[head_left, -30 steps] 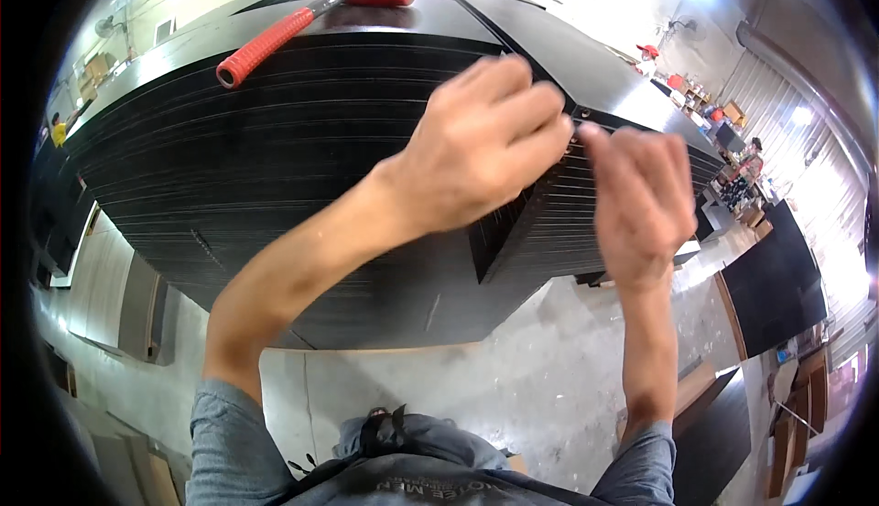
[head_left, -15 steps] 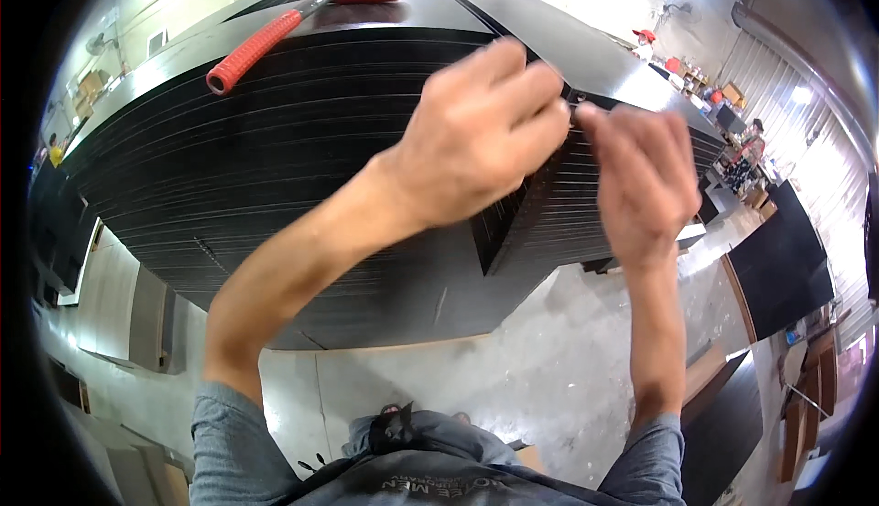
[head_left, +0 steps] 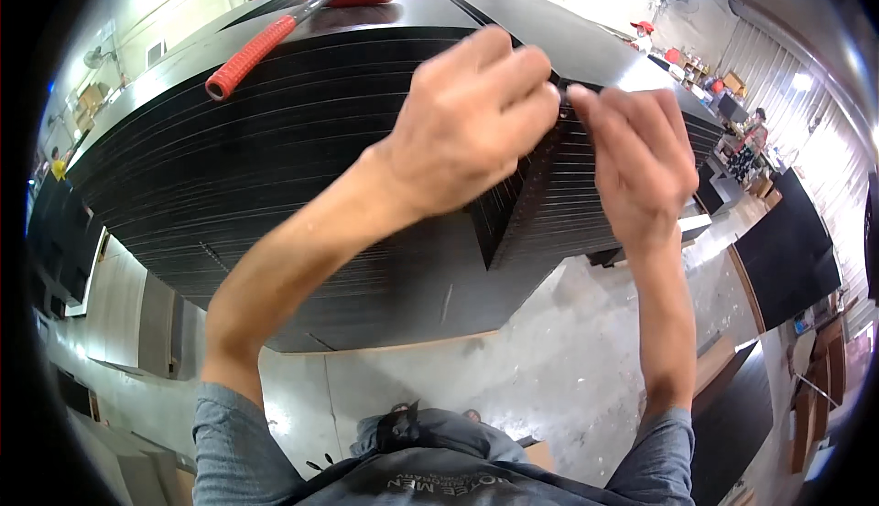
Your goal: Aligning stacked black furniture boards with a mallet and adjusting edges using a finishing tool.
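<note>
A workshop or small factory floor, seen from above. A tall stack of black panels [head_left: 275, 167] fills the middle, with a red rubber mallet [head_left: 302, 7] lying on top at the far side. The floor [head_left: 549, 378] is bare, stained concrete. More dark boards [head_left: 787, 250] lie flat to the right. Far right, a cluttered workbench area [head_left: 723, 94] stands before a corrugated metal wall [head_left: 806, 94], with bright overhead lights and another worker nearby.

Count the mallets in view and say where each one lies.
1. The red mallet lies on top of the stack of black panels, up left of the left hand and right hand. Others may be hidden.
</note>
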Tool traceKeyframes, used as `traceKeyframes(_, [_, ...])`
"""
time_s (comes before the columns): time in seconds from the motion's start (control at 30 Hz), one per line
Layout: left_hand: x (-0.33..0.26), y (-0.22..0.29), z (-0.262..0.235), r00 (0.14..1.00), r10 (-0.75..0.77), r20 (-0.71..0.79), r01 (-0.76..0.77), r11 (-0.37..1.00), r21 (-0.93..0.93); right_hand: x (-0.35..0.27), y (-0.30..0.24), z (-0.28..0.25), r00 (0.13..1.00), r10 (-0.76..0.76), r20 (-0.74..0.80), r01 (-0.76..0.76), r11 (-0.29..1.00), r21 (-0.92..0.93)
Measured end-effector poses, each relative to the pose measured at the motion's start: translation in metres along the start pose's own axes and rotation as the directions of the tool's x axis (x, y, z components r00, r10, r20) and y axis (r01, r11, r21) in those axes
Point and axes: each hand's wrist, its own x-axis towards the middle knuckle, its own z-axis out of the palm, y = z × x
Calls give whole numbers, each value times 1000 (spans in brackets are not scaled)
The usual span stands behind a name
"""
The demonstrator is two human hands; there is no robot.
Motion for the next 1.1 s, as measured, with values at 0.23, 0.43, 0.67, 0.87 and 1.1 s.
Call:
traceKeyframes(0.23, [-76,54,1,971,-74,226,113,980,-164,-85,-51,14,985,88,149,-110,982,151])
traceKeyframes(0.43, [-33,19,-4,996,-52,74,59,994,-93,-36,-14,10,999,-15,30,12,995,98])
traceKeyframes(0.67, [-97,51,12,985,-80,150,107,979,-176,-100,-45,27,995,42,88,-55,987,148])
traceKeyframes(0.87, [-57,34,-1,991,-88,97,97,992,-86,-60,-26,16,998,-6,55,-2,992,130])
traceKeyframes(1.1, [-94,43,2,981,-54,188,84,984,-159,-90,-43,21,987,9,159,-31,990,138])
